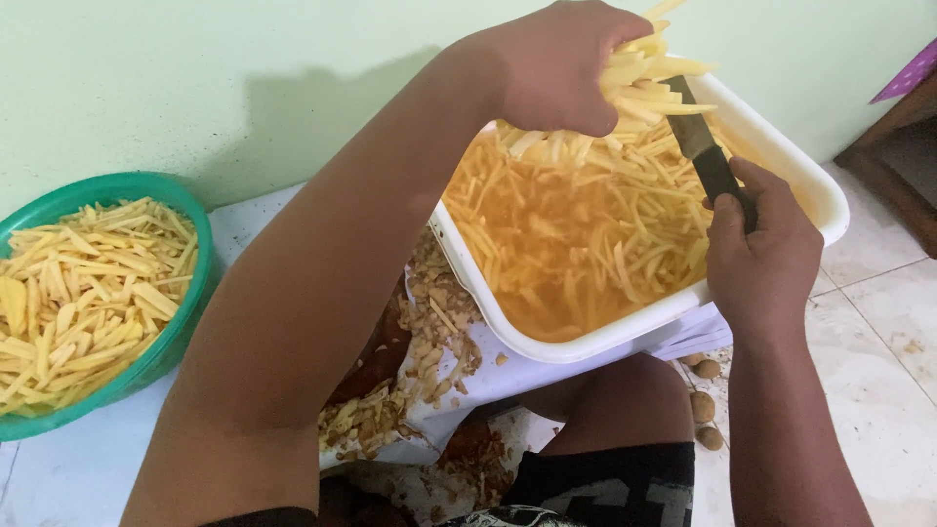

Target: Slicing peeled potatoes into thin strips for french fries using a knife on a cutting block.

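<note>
My left hand [561,63] is raised over a white rectangular tub [781,146] and grips a bundle of cut potato sticks [649,83]. My right hand [761,249] holds a knife [698,141] by its dark handle, with the blade pressed against that bundle. The tub holds water and many floating potato sticks [586,224]. My left forearm crosses the middle of the view and hides part of the floor beneath it.
A green bowl [185,303] heaped with potato sticks stands at the left. Potato peelings [429,342] lie on white paper under the tub. Several small whole potatoes [705,405] rest on the tiled floor. My knee [625,400] is below the tub; a wooden furniture corner [898,117] stands at right.
</note>
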